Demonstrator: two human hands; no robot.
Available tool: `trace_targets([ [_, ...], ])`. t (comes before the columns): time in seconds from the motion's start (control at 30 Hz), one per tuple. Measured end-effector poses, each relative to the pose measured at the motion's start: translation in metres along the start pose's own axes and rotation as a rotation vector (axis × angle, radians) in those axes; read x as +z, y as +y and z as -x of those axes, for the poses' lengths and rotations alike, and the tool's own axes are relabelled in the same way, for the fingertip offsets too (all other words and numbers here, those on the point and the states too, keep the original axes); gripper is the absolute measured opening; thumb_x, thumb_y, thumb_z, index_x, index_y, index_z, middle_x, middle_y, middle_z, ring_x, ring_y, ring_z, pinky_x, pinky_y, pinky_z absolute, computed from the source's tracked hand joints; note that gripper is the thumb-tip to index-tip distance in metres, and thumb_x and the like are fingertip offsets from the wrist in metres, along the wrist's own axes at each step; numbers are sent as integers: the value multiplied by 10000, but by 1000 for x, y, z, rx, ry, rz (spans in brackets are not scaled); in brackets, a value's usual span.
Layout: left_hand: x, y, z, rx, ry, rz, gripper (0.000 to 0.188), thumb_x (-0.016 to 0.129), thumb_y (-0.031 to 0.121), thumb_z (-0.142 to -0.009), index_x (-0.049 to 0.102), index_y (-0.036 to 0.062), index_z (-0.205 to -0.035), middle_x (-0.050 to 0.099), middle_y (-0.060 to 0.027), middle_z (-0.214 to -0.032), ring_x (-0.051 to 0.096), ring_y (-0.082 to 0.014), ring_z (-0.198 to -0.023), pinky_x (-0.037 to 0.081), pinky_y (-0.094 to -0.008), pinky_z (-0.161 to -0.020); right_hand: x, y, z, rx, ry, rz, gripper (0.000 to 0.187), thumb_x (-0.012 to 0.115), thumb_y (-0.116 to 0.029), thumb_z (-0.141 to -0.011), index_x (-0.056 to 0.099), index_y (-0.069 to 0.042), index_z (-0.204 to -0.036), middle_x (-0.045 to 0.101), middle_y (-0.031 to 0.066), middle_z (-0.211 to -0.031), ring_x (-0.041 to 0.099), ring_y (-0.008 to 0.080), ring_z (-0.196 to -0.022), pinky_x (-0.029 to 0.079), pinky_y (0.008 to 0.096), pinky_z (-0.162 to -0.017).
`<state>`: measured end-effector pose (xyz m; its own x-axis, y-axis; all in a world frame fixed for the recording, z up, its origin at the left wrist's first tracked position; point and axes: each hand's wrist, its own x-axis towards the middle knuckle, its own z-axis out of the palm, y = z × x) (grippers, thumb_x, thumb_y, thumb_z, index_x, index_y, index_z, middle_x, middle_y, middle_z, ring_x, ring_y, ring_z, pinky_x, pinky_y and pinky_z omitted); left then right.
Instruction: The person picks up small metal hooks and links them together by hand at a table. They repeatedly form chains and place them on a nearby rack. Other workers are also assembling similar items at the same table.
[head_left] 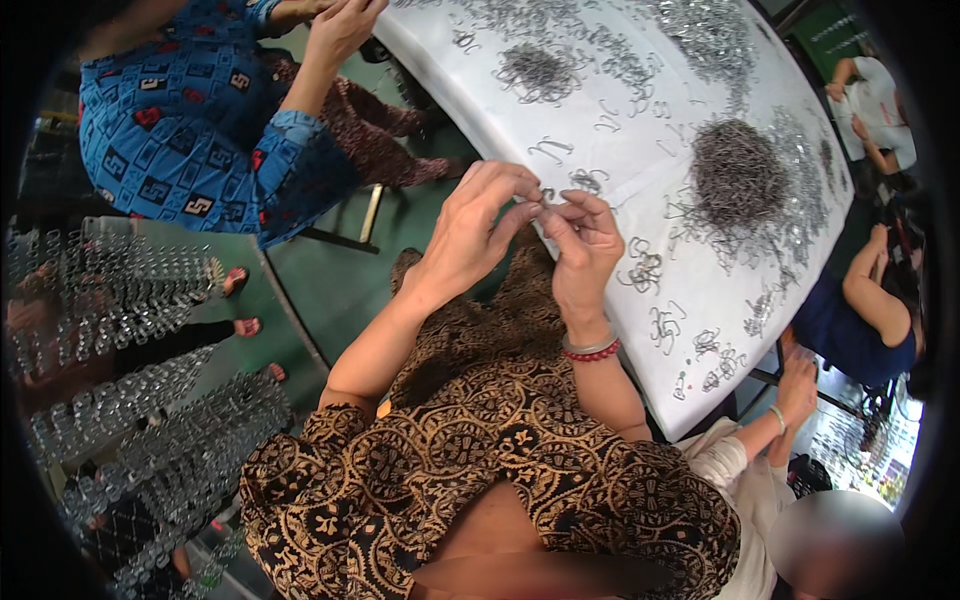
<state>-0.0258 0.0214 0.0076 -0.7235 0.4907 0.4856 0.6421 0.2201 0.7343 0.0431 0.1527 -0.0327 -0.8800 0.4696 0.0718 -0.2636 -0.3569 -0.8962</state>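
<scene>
Being pinched between the fingertips of both hands, a small metal piece [546, 197] is held up at the near edge of a white-covered table [450, 62]. The left hand [478, 225] is closed on it by thumb and forefinger, with the other fingers curled; the right hand [583, 240] is closed on it from the other side. The exact shape of the piece cannot be told, as it is partly hidden by the fingers. A metal bangle and a red beaded bracelet [592, 351] are worn on the right wrist.

Just beyond the hands, a little cluster of bent wires [588, 182] is seen on the table, with a few loose hooks [551, 150] scattered farther off. A large dark heap of wire pieces [740, 175] is piled to the right, and a smaller heap [538, 72] lies toward the far side. At the left, a blue patterned shirt [190, 140] is worn by a co-worker, and rows of shiny metal pieces [110, 300] are hung above a green floor [300, 268]
</scene>
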Motion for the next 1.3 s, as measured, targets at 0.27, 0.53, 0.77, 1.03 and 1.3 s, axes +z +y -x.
trace_targets([
  [0.27,11,1,4,-118,127,228,116,637,-61,-873,597,-24,-976,684,-142,-895,689,-247,-815,533,-322,-695,-9,-2,1,-35,-77,207,221,663,55,-882,631,56,-1100,693,112,-937,661,123,-837,555,237,-736],
  [0.53,-3,-7,8,-164,121,248,126,636,-92,-853,600,-30,-957,680,-132,-899,677,-229,-834,523,-311,-738,-116,-1,-150,-30,-11,844,257,652,-84,-870,700,-13,-1113,712,92,-819,602,95,-617,498,242,-593],
  [0.77,-4,-13,14,-216,120,186,121,640,-83,-848,609,-17,-945,681,-123,-900,648,-235,-804,511,-312,-726,-178,13,-263,-161,63,1600,246,618,-88,-865,664,100,-1018,649,304,-987,634,448,-907,524,481,-823],
  [1.03,-7,-11,25,-271,92,180,95,564,-77,-908,579,-19,-980,667,-128,-930,627,-163,-852,510,-285,-756,-159,28,-259,-193,-138,1828,174,518,3,-854,677,73,-869,613,326,-999,619,478,-965,527,501,-825],
  [1.3,-5,-10,31,-127,189,147,148,669,-67,-830,615,-3,-951,680,-104,-915,653,-249,-822,511,-330,-725,-116,-18,-230,-78,-27,1596,178,638,-120,-828,744,-8,-916,731,167,-889,712,288,-820,554,387,-722],
])
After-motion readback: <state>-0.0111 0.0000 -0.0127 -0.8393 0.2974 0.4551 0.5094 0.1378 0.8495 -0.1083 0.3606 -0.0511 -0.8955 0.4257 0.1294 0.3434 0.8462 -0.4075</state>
